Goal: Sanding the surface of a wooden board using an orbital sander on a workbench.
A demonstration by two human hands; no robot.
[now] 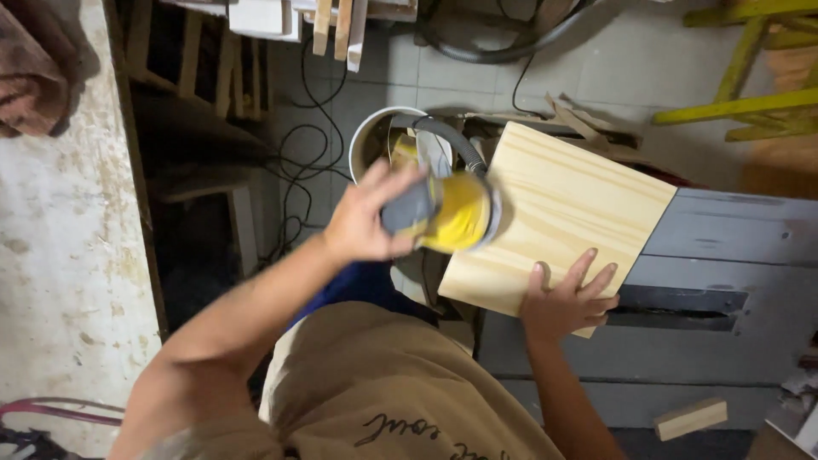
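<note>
Now, step in hand: sanding the left edge of the board (567, 213), to judge by how the sander (452, 213) meets it.
Left hand (366, 223): wrapped around the sander's grey-and-yellow body, fingers curled over the top, a firm grasp.
Right hand (569, 298): flat and spread, palm down on the board's near corner, pinning it; it grips nothing.
Board: pale pine, lying tilted on the grey bench (724, 247), its left side jutting out past the bench edge.
Sander: touching the board's overhanging left edge; its grey hose (452, 140) arches up and back.
Next move, as a guess: it calls for steady downward pressure from the flat hand so the overhang doesn't rock, and for the hose to be kept slack.
Around: a white bucket (371, 136) just behind the sander, black cables (298, 170) on the tiled floor, wood scraps (579, 119) beyond the board, a small block (690, 417) near the bench's front.
In the way: the hose and bucket crowd the far side; yellow frame (741, 85) stands well apart.
</note>
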